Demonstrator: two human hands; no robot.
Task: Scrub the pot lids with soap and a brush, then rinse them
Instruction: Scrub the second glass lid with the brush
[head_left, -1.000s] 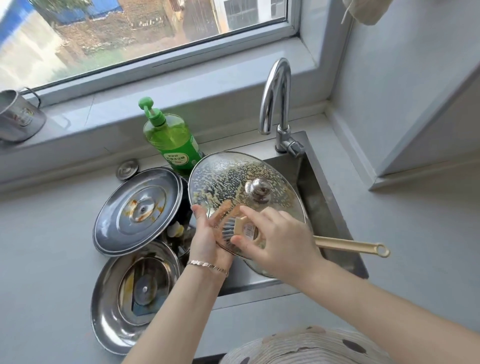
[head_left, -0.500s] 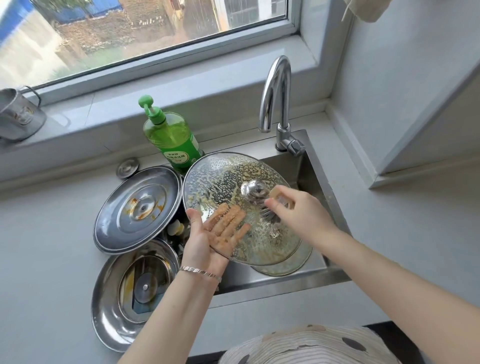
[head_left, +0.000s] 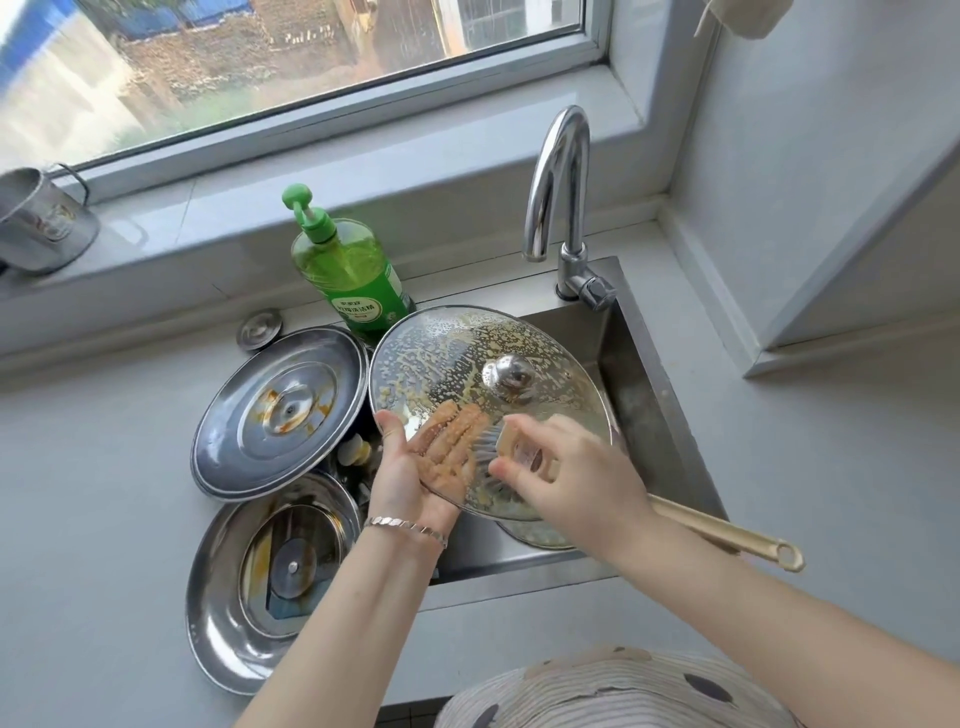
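Lid of round soapy glass (head_left: 467, 353) is pinched by left hand (head_left: 405, 483); long-handled beige brush (head_left: 727, 535) is gripped by right hand (head_left: 576, 483).

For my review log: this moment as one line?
phase: scrubbing | left hand: holds glass lid, fingers beneath | right hand: grips brush on lid top | tap: no water visible
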